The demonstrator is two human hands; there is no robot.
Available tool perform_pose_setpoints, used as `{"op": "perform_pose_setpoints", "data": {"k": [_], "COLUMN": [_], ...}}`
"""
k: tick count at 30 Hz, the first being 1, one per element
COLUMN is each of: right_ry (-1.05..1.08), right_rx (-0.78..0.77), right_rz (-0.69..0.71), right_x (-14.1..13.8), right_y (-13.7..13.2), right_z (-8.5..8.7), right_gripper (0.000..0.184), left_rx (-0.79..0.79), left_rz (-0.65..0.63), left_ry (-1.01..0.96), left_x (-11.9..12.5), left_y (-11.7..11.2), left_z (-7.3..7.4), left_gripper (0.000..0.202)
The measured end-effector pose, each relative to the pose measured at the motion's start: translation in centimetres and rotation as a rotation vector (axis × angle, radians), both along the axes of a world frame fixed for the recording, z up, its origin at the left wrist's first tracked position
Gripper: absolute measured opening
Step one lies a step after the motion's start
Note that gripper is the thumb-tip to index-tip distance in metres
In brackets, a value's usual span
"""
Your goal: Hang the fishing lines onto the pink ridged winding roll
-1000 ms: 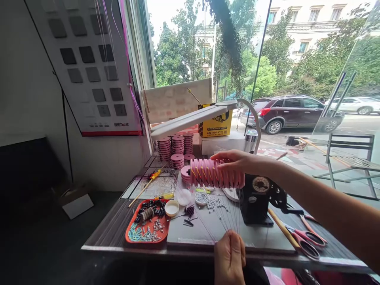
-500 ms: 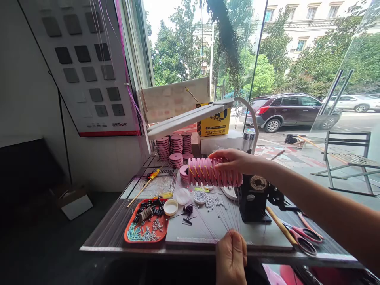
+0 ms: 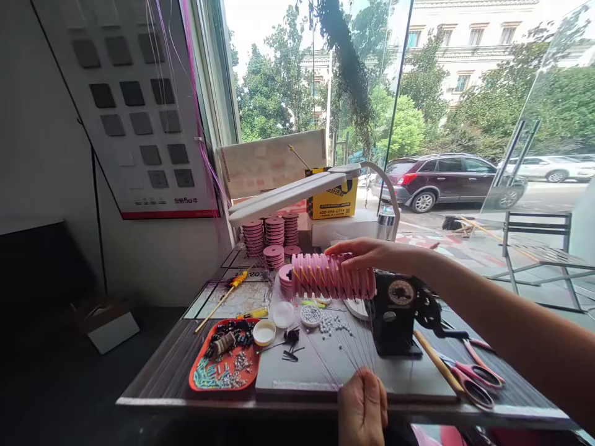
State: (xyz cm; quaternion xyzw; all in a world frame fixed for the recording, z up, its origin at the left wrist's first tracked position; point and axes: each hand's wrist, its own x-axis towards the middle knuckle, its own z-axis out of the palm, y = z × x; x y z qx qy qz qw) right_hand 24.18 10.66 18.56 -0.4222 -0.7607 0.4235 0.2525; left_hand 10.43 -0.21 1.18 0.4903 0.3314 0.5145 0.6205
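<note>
A row of pink spools (image 3: 309, 272) sits on a horizontal shaft beside a black crank-driven winder (image 3: 395, 325), with yellow and dark bands across the spools. My right hand (image 3: 360, 253) rests over the top of the row, its fingers stretched out and touching the spools. Thin threads (image 3: 361, 353) run down from the spools to my left hand (image 3: 363, 402), which is closed around them at the table's front edge. The ends inside that fist are hidden.
An orange tray (image 3: 191, 375) of small parts lies left, near a white lid (image 3: 264, 333) and a dish of grey beads (image 3: 311, 316). Loose beads lie beside it. Scissors (image 3: 478, 393) lie right. Stacked pink spools (image 3: 274, 232) stand behind, under a white lamp (image 3: 288, 195).
The view has shifted slightly. My right hand's fingers look straighter and flatter on the spools. My left hand keeps its grip on the threads.
</note>
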Motion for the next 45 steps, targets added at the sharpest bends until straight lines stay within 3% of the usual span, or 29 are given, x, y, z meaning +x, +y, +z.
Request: {"op": "perform_pose_setpoints", "data": {"k": [9,16,22,27,33,41,45], "right_ry": [-0.03,-0.06,-0.092,-0.093,-0.082,-0.064,-0.082], "right_rx": [0.056,0.199,0.147,0.119,0.109,0.173,0.278], "right_rz": [-0.034,-0.204,-0.145,-0.121,-0.065,-0.122,-0.205], "right_x": [-0.1,0.0,0.6,0.9,1.2,0.9,1.6], "right_y": [0.3,-0.5,-1.7,-1.9,-1.5,-0.8,-1.0], "right_z": [-0.4,-1.4,-0.9,-0.3,-0.8,-1.7,-2.1], "right_gripper": [0.037,0.045,0.055,0.051,0.053,0.064,0.055], "left_rx": [-0.063,-0.055,-0.031,-0.053,-0.009,-0.035,-0.053], "left_rz": [-0.001,-0.06,-0.034,-0.048,-0.042,-0.041,-0.074], "left_ry": [0.0,0.005,0.013,0.037,0.04,0.029,0.057], "left_x": [-0.1,-0.2,0.0,0.1,0.3,0.2,0.2], "left_y": [-0.3,0.4,0.2,0.1,0.2,0.2,0.6], "left_z": [0.6,0.0,0.3,0.3,-0.2,0.0,-1.0], "left_gripper": [0.056,0.059,0.059,0.057,0.057,0.058,0.061]}}
